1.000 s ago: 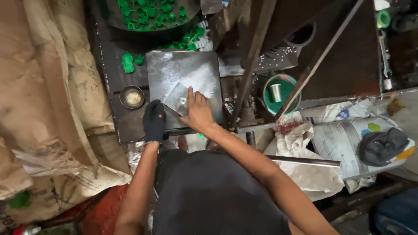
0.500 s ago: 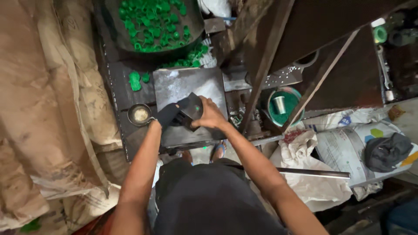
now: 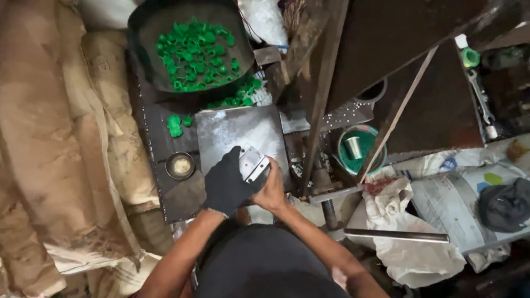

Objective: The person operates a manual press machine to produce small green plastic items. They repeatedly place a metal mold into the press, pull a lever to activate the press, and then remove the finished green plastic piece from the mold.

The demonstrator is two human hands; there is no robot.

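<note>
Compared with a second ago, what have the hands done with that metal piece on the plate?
The gloved left hand and bare right hand now both grip the small metal block, lifted off the steel plate; earlier the right hand pressed it flat. The pan of green caps stayed put.

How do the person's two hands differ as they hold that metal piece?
The left hand wears a black glove; the right hand is bare. The left hand grips the metal block from the left, the right hand from below on its right. Both hold it above the grey metal plate.
</note>
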